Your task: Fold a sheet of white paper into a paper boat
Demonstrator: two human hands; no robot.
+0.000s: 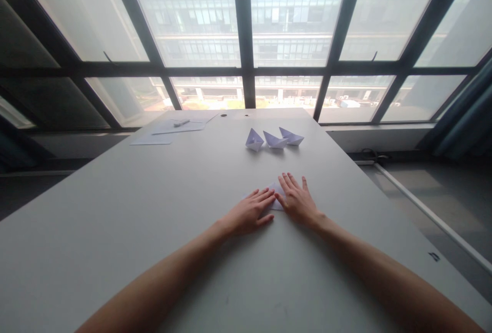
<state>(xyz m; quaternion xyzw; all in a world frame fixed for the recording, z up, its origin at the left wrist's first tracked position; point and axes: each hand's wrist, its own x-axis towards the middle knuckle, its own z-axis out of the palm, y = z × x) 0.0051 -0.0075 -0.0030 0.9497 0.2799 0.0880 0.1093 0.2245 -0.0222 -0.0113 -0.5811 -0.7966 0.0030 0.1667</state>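
My left hand (251, 211) and my right hand (296, 198) lie flat, fingers stretched out, on a small piece of folded white paper (275, 195) near the middle of a grey table (154, 230). The paper is mostly hidden under both hands; only a small part shows between the fingers. Farther back on the table stand three folded white paper boats (274, 139) in a row, apart from my hands.
Loose white paper sheets (169, 130) with a small white object (181, 123) on them lie at the table's far left. Two small dark holes (224, 115) sit near the far edge. Large windows (246, 41) rise behind; floor lies to the right.
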